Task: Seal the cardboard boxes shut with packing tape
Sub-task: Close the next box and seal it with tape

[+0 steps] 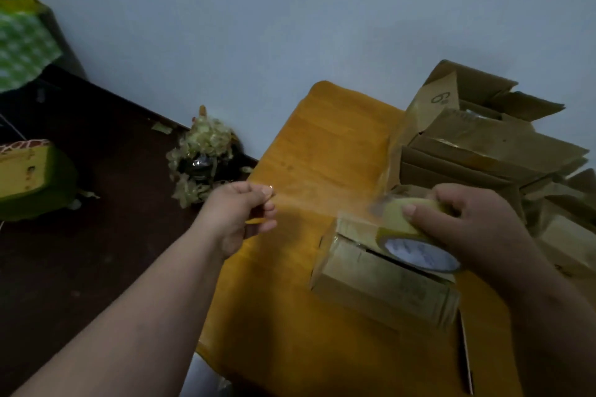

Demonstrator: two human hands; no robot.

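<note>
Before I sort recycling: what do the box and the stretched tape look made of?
Small box: brown corrugated cardboard, matte, with folded flap edges. Tape strip: thin clear yellowish plastic film, likely; the tabletop shows through it. It runs from the tape roll.

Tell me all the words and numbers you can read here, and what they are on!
"6" with a small ring after it: printed on a flap of the open brown cardboard box at the back of the pile, seen upside down.
Print on the white core label of the yellowish packing tape roll: too blurred to read.
Faint print on the side of the small brown cardboard box under the roll: too blurred to read.
</note>
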